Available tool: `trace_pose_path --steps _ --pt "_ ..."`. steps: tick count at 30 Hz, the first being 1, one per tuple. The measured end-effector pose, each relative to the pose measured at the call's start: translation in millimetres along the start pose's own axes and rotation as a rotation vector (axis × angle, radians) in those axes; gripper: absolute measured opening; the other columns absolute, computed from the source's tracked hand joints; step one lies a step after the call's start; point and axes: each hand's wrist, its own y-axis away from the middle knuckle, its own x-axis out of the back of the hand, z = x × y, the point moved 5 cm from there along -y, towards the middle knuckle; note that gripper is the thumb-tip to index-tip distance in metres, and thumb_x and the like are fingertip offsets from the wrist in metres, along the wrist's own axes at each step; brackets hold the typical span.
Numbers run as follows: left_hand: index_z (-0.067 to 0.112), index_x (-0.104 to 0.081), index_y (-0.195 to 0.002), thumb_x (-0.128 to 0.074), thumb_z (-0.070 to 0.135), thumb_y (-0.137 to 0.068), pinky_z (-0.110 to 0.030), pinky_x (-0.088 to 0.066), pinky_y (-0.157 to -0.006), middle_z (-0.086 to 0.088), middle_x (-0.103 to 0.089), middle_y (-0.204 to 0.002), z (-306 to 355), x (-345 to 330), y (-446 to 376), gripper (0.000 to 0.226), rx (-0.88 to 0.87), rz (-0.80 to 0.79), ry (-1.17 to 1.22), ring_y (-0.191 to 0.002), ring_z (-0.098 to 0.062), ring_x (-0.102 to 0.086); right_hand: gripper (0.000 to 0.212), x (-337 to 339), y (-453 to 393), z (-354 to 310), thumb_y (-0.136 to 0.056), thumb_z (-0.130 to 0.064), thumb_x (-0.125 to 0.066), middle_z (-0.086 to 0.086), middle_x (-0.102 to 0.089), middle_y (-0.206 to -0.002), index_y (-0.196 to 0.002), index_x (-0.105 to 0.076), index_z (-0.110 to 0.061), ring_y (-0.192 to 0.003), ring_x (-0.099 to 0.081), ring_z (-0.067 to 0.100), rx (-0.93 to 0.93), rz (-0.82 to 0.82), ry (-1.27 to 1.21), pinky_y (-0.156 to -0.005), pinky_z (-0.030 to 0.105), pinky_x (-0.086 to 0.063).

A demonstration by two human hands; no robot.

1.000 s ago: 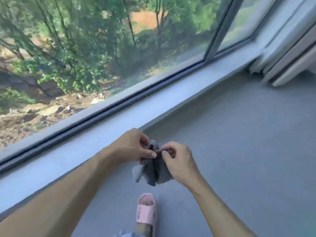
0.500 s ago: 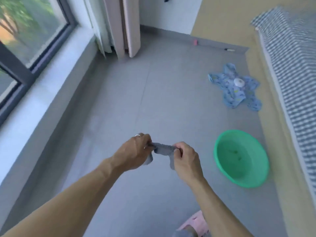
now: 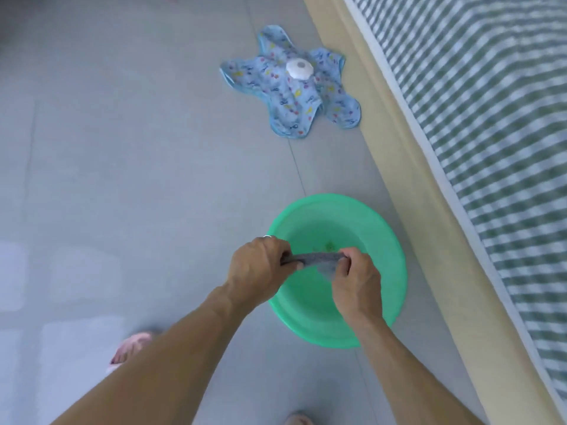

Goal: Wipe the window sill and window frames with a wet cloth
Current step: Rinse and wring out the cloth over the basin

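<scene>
Held taut over the green basin [image 3: 389,240]: grey cloth [image 3: 319,259], pinched at either end by left hand [image 3: 260,265] and right hand [image 3: 356,280]. Probably soft, limp, light; best gripped by its ends.

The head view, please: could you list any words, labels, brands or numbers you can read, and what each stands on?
No readable text anywhere.
Blue star-shaped mat: small coloured printed motifs, too small and blurred to tell whether any are letters.
Green basin, grey cloth, striped fabric: no markings visible.
</scene>
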Motion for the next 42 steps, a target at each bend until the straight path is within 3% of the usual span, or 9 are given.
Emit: trace_pose_path --steps 4,9,14,18,23,28,31,36,42 --pt "0.024 -0.063 -0.103 -0.055 0.044 -0.094 -0.032 -0.043 -0.076 0.004 -0.060 -0.109 18.4 -76.6 -79.3 0.023 -0.234 -0.010 -0.163 -0.110 -0.017 -0.056 0.013 -34.2 -47.0 79.9 -0.091 0.002 -0.053 0.018 -0.059 -0.095 -0.097 -0.064 0.001 -0.094 -0.054 0.038 -0.050 0.169 0.053 -0.081 0.035 -0.034" --pt "0.023 -0.053 -0.131 -0.057 0.037 -0.092 -0.034 -0.048 -0.077 -0.007 -0.064 -0.118 -13.7 -178.6 -128.7 0.041 -0.208 -0.368 -0.437 -0.108 -0.030 -0.063 0.019 -114.4 -72.3 169.1 -0.084 -0.017 -0.054 0.009 -0.057 -0.104 -0.084 -0.068 -0.003 -0.106 -0.051 0.030 -0.174 -0.036 0.295 -0.089 0.039 -0.039" --pt "0.022 -0.045 -0.131 -0.039 0.037 -0.097 -0.038 -0.039 -0.099 -0.006 -0.043 -0.138 -20.6 -225.2 -154.5 0.038 -0.153 -0.010 -0.363 -0.129 -0.027 -0.040 0.044 -152.8 -95.8 177.9 -0.079 -0.033 -0.052 0.012 -0.061 -0.124 -0.117 -0.063 -0.014 -0.114 -0.056 0.035 -0.038 0.177 0.388 -0.087 0.047 -0.046" --pt "0.031 -0.006 -0.155 -0.010 0.044 -0.099 -0.051 0.000 -0.119 -0.005 0.001 -0.164 -33.0 -276.7 -165.1 0.058 -0.151 -0.081 -0.331 -0.150 -0.029 0.007 0.055 -188.5 -110.8 187.7 -0.093 -0.042 -0.034 0.008 -0.042 -0.153 -0.142 -0.049 -0.024 -0.141 -0.036 0.035 0.018 0.117 0.459 -0.112 0.058 -0.022" --pt "0.031 -0.011 -0.156 -0.008 0.053 -0.094 -0.053 0.011 -0.112 -0.008 -0.002 -0.164 -34.5 -290.7 -193.5 0.066 -0.251 0.085 -0.423 -0.150 -0.033 0.002 0.067 -195.5 -132.7 205.9 -0.093 -0.048 -0.014 0.004 -0.019 -0.163 -0.153 -0.031 -0.024 -0.152 -0.008 0.028 0.029 0.030 0.416 -0.120 0.055 -0.007" --pt "0.022 -0.052 -0.134 -0.051 0.051 -0.087 -0.051 -0.034 -0.092 -0.017 -0.053 -0.134 -29.4 -280.5 -193.5 0.056 -0.206 0.363 -0.348 -0.118 -0.037 -0.050 0.052 -174.7 -138.8 210.1 -0.089 -0.047 -0.041 0.011 -0.049 -0.142 -0.133 -0.055 -0.023 -0.129 -0.045 0.035 0.051 0.108 0.500 -0.093 0.052 -0.041" --pt "0.024 -0.056 -0.121 -0.068 0.031 -0.080 -0.039 -0.045 -0.070 -0.006 -0.062 -0.106 -19.2 -286.6 -184.4 0.043 -0.232 0.310 -0.266 -0.091 -0.031 -0.056 0.023 -177.2 -144.9 197.1 -0.089 -0.027 -0.058 0.013 -0.058 -0.106 -0.109 -0.062 -0.017 -0.096 -0.056 0.035 -0.054 0.207 0.304 -0.071 0.042 -0.043" --pt "0.016 -0.052 -0.080 -0.045 0.015 -0.101 -0.024 -0.041 -0.053 0.004 -0.056 -0.063 -17.1 -270.0 -208.7 0.022 0.207 0.131 0.900 -0.064 -0.024 -0.050 0.037 -171.5 -152.0 172.5 -0.101 -0.030 -0.049 0.005 -0.055 -0.069 -0.067 -0.048 -0.014 -0.072 -0.051 0.026 -0.323 0.224 -0.538 -0.062 0.032 -0.028" --pt "0.016 -0.045 -0.059 -0.059 0.028 -0.094 -0.033 -0.037 -0.058 -0.003 -0.048 -0.056 -5.0 -270.0 -187.7 0.039 0.339 -0.093 1.033 -0.054 -0.020 -0.043 0.051 -143.8 -170.1 173.4 -0.101 -0.041 -0.042 0.024 -0.067 -0.085 -0.070 -0.060 -0.004 -0.081 -0.061 0.041 -0.154 0.304 -0.097 -0.062 0.039 -0.034"
